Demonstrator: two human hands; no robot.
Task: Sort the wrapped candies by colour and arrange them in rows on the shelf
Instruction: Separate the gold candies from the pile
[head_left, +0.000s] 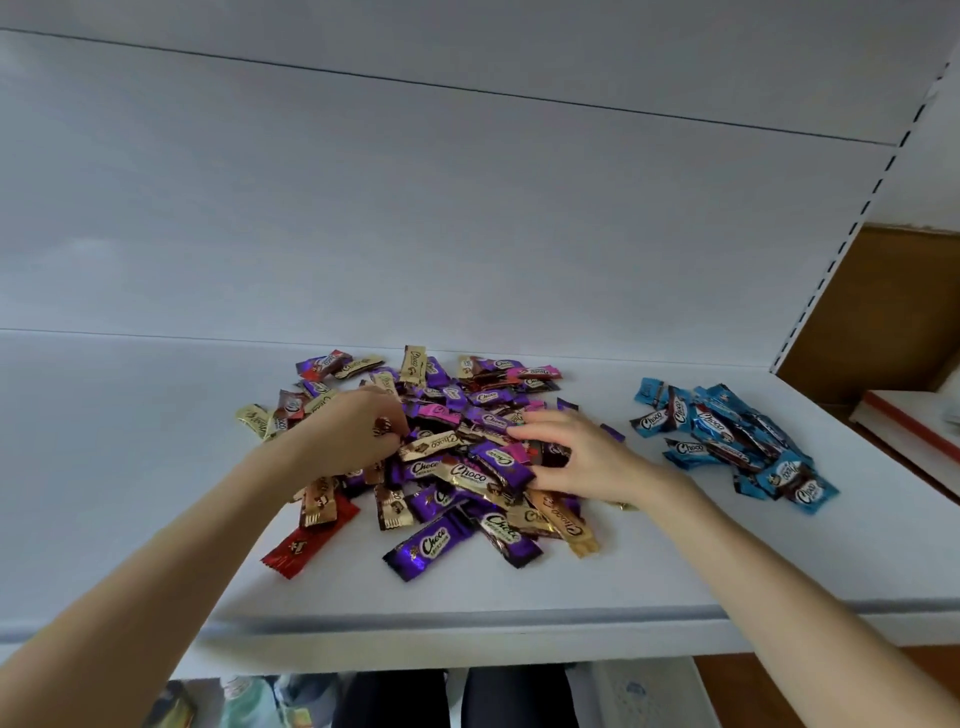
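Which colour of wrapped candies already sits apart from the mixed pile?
The blue foil-wrapped candies: they lie in their own heap to the right, apart from the purple, gold, red and pink pile.

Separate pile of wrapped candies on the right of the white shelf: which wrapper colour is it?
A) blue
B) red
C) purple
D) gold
A: the separate pile of wrapped candies on the white shelf shows only blue wrappers, lying apart from the mixed-colour pile.

White flat shelf (130, 441), heap of purple, gold, red, pink foil-wrapped candies (452, 478), blue-and-brown wrapped heap (727, 436) to its right
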